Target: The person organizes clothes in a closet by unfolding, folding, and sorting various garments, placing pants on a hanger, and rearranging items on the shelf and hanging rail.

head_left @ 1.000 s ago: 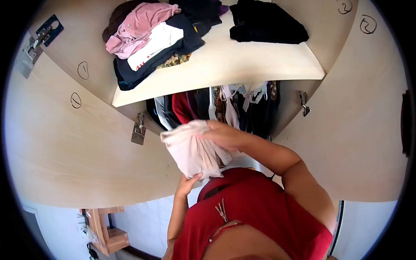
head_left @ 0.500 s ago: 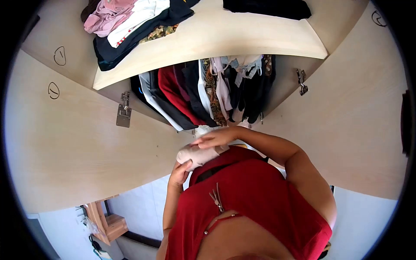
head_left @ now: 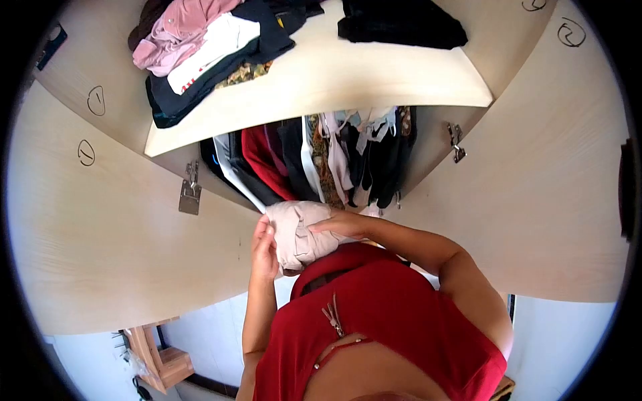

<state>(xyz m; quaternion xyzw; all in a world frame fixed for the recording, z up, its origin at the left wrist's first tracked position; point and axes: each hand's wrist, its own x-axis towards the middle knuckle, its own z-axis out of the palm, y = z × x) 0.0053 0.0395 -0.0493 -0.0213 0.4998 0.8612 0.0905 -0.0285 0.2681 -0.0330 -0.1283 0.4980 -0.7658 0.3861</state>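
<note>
A beige folded garment point(head_left: 293, 234) is held in front of my waist, its wrinkled broad face turned up towards me. What kind of garment it is, I cannot tell. My left hand point(head_left: 264, 248) grips its left edge, fingertips showing at the side. On the right edge, my right hand point(head_left: 340, 224) holds it with the thumb laid over the cloth and the other fingers mostly hidden. Just beyond the garment, hanging clothes point(head_left: 284, 160) fill the space under a wardrobe shelf point(head_left: 374, 77).
Wardrobe doors stand open at left point(head_left: 127, 247) and right point(head_left: 535, 200), with metal hinges. A pile of folded clothes point(head_left: 200, 57) lies on the shelf's left, a black folded garment point(head_left: 401, 23) on its right. A wooden piece of furniture point(head_left: 157, 357) is behind at lower left.
The beige garment was a compact roll and now shows a wider, flatter face. My left hand has moved up to its left side, and my right hand has shifted to its right edge.
</note>
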